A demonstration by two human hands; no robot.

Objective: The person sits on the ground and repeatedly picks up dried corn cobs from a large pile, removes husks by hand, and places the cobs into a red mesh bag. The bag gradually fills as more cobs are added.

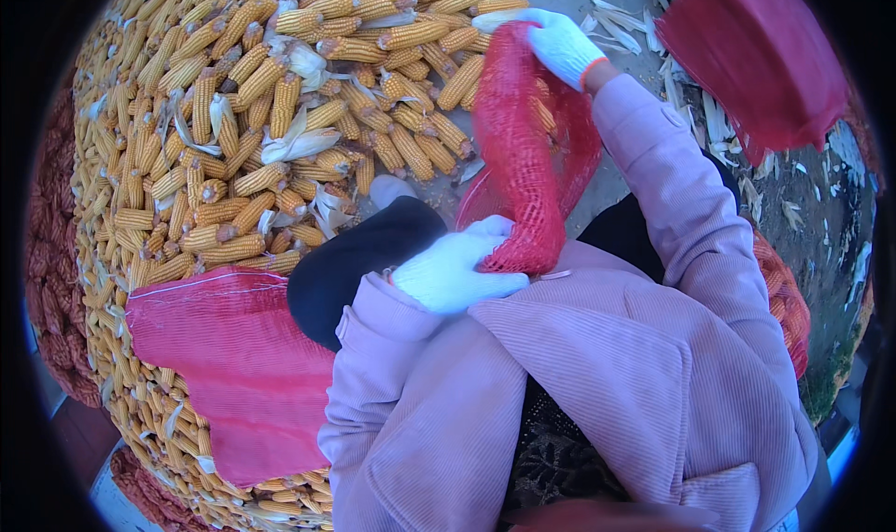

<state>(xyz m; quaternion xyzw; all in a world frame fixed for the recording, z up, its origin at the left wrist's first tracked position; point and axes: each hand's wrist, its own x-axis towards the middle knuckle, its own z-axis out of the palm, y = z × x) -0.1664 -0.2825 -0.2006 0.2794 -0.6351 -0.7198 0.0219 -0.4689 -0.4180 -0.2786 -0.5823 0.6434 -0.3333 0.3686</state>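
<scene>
Between your left hand [457, 269] and right hand [563, 49] stretches 1 red mesh bag [518, 131], the left gripping its near end, the right its far end.

Grey ground [810, 252], pale husk scraps [620, 30] scattered across; cool, soft light.

Pale dry husks [621, 35] across grey ground [810, 252] at right.

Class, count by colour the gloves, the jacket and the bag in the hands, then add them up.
White: 2 (left glove, right glove)
Red: 1 (held mesh bag)
Pink: 1 (jacket)
Total: 4
</scene>
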